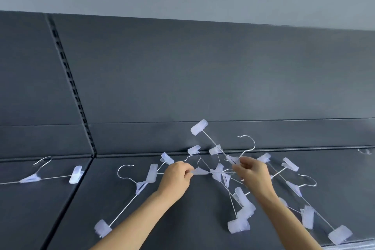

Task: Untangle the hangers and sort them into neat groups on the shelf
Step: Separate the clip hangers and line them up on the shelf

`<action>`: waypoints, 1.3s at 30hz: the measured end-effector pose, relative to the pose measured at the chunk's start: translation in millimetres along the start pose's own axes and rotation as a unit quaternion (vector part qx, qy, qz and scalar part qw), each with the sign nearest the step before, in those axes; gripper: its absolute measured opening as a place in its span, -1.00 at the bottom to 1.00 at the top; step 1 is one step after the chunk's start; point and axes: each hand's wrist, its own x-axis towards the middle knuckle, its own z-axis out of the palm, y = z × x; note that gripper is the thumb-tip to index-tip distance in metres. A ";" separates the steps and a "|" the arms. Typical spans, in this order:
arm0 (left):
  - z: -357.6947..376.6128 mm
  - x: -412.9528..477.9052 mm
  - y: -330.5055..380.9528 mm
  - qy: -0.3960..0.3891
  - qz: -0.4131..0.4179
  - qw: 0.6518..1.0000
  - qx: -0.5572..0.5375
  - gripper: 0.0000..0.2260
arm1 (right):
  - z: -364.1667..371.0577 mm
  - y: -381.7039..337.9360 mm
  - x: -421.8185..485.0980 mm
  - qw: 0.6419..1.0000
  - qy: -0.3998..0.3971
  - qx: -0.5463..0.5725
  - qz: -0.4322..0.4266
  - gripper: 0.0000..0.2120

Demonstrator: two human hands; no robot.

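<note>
Dark grey shelf (182,221) under your hands. Left hand (176,176) pinches one hanger's plastic centre piece (199,171). Right hand (253,172) grips the neck of a raised hanger (199,130). The tangled hangers (240,199) sit between and right of your hands. One loose hanger (142,185) is just left of your left hand, another (30,178) farther left.

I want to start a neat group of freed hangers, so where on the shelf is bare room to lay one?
Bare patches: the left shelf section in front of the far-left hanger, and the right shelf section at its far right end, beyond the tangle. It is crowded around the left hand and right hand, where the tangle lies.
</note>
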 end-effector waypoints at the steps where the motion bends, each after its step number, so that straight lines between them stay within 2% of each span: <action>1: -3.6 -0.3 -1.4 0.002 -0.007 1.000 -0.011 -0.84 | 6.8 -3.7 0.7 1.000 -0.002 -0.003 -0.006 -0.63; 5: -4.3 2.6 2.0 -0.032 -0.027 0.998 -0.057 -0.84 | 23.2 -11.0 -0.4 1.000 -0.013 -0.005 -0.008 -0.59; 9: 7.7 11.6 4.4 -0.039 -0.021 0.998 -0.043 -0.79 | 18.9 -8.2 -5.2 1.000 -0.005 -0.003 -0.006 -0.62; 14: -9.4 -5.2 -12.1 0.044 -0.038 0.998 0.013 -0.80 | 9.2 2.4 -11.2 1.000 -0.007 -0.009 -0.006 -0.60; 17: -31.4 -33.9 -50.1 0.126 -0.106 0.985 0.053 -0.83 | 16.8 4.9 -12.5 1.000 -0.022 -0.011 0.002 -0.63; 19: -41.6 -51.6 -70.2 0.142 -0.172 0.971 0.089 -0.71 | 27.2 6.0 -11.8 0.999 -0.038 -0.006 0.004 -0.61; 22: -44.0 -61.8 -87.4 0.135 -0.218 0.959 0.123 -0.63 | 45.6 0.8 -13.1 0.997 -0.074 -0.005 -0.003 -0.59; 26: -47.1 -60.0 -89.8 0.054 -0.265 0.947 0.172 -0.63 | 67.1 -1.6 -15.2 0.993 -0.114 -0.027 -0.026 -0.62; 29: -49.1 -60.6 -86.8 0.025 -0.309 0.932 0.189 -0.64 | 81.0 -4.8 -15.4 0.989 -0.123 -0.074 -0.041 -0.57; 33: -61.2 -69.4 -92.2 0.047 -0.302 0.932 0.193 -0.65 | 96.4 -8.6 -24.0 0.983 -0.134 -0.112 -0.060 -0.57; 39: -111.0 -108.4 -117.0 0.143 -0.263 0.935 0.189 -0.62 | 119.2 -28.1 -32.8 0.979 -0.157 -0.098 -0.084 -0.58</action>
